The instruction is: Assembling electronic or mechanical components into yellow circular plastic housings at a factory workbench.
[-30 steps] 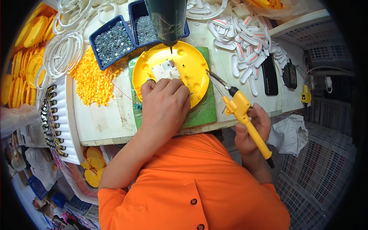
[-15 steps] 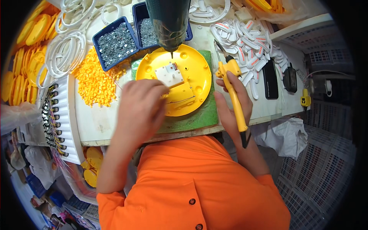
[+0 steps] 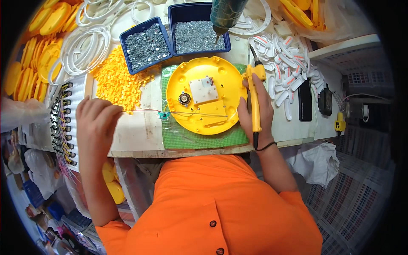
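A round yellow plastic housing lies on a green mat; a white box and a round black-rimmed part like a small speaker sit in it. To its left, my left hand is closed in a pinch on thin wires. These stretch to a small green circuit board at the housing's left edge. My right hand is wrapped round a yellow soldering gun, tip pointing away from me. That hand's thumb is beside the housing's right rim.
A dark electric screwdriver hangs above two blue bins of screws. Small yellow pieces are heaped at left, near a white tray of wired round parts. White plastic pieces and a black phone-like slab lie at right.
My left hand has moved left from over the housing, drawing the wires out straight. The circuit board and the speaker-like part have come into sight. My right hand still holds the soldering gun, now more upright.
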The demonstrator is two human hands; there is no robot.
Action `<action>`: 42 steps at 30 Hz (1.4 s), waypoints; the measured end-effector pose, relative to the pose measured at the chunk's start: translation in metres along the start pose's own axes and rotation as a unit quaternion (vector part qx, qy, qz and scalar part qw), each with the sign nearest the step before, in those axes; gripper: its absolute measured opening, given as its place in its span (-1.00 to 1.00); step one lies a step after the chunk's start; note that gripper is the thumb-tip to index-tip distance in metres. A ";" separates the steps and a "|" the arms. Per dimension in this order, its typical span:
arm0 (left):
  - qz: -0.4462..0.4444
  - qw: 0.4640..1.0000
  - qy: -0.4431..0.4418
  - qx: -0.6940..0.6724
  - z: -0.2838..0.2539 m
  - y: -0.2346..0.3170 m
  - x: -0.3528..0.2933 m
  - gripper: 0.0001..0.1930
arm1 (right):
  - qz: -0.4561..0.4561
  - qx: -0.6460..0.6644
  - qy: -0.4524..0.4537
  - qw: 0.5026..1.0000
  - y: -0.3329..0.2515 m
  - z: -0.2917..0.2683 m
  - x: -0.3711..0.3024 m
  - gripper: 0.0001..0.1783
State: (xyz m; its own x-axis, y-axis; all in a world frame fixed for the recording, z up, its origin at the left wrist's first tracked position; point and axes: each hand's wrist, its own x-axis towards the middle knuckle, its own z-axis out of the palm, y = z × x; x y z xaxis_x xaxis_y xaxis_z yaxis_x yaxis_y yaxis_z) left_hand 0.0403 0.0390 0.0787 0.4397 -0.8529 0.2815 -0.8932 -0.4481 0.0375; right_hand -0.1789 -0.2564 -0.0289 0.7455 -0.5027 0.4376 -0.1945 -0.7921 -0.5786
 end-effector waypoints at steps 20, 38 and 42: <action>-0.099 0.840 -0.121 -0.520 0.044 0.141 0.045 -0.88 | 0.009 0.322 0.006 0.947 -0.053 -0.024 -0.027 -0.50; -0.142 0.803 -0.132 -0.564 0.046 0.133 0.039 -0.94 | -0.048 0.275 -0.055 0.959 -0.039 -0.037 -0.021 -0.64; -0.180 0.865 -0.072 -0.462 0.051 0.116 0.041 -0.94 | 0.047 0.278 -0.040 0.959 -0.020 -0.068 -0.016 -0.52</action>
State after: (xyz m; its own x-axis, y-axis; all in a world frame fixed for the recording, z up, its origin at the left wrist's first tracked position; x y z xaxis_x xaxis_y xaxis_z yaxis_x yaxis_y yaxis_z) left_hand -0.0409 -0.0615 0.0461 0.6526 -0.7572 -0.0267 -0.3612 -0.3419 0.8675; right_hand -0.2300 -0.2559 0.0228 0.7926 -0.5171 0.3230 0.0887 -0.4263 -0.9002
